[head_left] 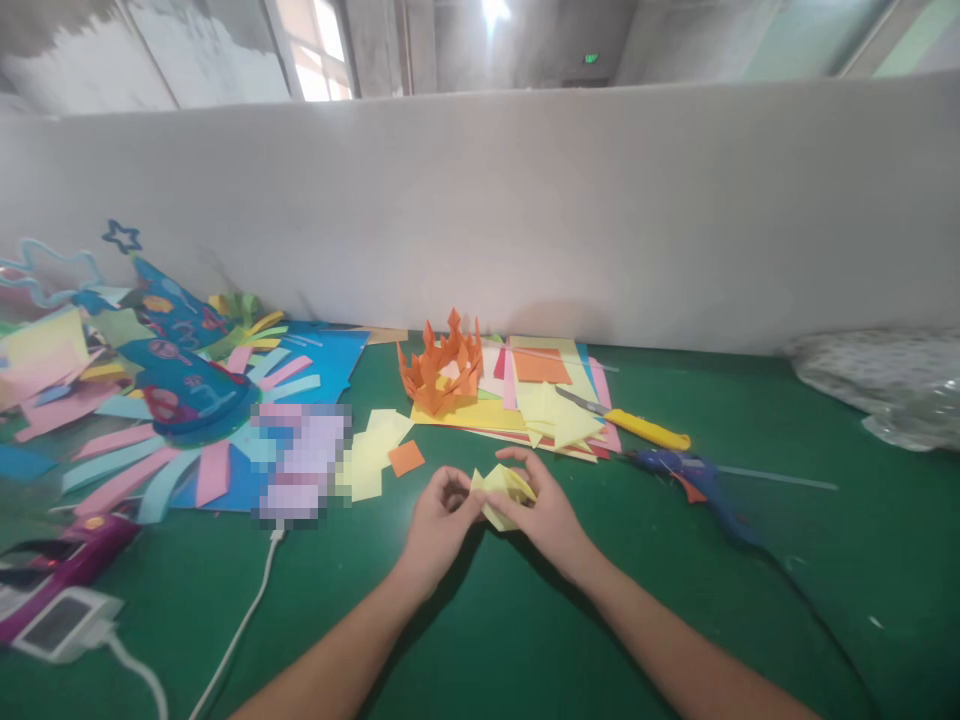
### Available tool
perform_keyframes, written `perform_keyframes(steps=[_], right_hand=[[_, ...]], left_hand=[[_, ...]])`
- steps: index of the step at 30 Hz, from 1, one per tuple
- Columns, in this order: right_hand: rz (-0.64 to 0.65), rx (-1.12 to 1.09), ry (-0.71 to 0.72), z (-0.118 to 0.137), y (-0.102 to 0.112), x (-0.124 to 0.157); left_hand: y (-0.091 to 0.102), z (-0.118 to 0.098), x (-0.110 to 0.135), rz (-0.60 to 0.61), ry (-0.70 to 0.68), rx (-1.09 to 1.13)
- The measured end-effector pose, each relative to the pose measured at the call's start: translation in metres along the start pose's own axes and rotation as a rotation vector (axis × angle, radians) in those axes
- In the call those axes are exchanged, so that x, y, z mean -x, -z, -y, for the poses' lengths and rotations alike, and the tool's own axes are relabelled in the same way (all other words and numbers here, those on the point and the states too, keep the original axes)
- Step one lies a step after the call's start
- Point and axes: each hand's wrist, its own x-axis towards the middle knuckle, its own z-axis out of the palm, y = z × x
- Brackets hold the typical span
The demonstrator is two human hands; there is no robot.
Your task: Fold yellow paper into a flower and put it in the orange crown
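Note:
A folded piece of pale yellow paper (504,498) is held just above the green table between both hands. My left hand (444,520) pinches its left side with thumb and fingers. On the other side my right hand (551,515) grips the paper, thumb along the near edge and index finger raised behind. Beyond the hands stands an orange folded-paper crown (442,375). Loose pale yellow squares (367,465) and a small orange square (406,459) lie to the left of the hands; more yellow paper pieces (559,415) rest on a stack of coloured sheets.
A yellow-handled utility knife (646,428) and a blue glue gun (705,480) with its cord lie at the right. Blue cone hats (187,390) with paper strips fill the left. White cables (247,610) run near the front. A pale partition (480,210) rises behind the table.

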Motion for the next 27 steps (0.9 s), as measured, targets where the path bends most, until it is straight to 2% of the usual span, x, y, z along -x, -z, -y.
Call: perform_keyframes(steps=[4, 8, 17, 27], right_hand=[[0.015, -0.007, -0.005, -0.003, 0.004, -0.0017], [0.032, -0.023, 0.003, -0.0057, 0.0053, -0.0012], [0.043, -0.027, 0.023, -0.0084, 0.0057, -0.0017], [0.047, -0.061, 0.004, -0.0069, 0.0051, -0.0011]], left_hand=[[0.002, -0.0041, -0.0006, 0.031, -0.013, -0.063], [0.0053, -0.0054, -0.002, 0.006, 0.001, -0.115], [0.0049, -0.0067, -0.0023, -0.06, 0.069, -0.04], [0.005, -0.0055, -0.0029, -0.089, 0.06, -0.025]])
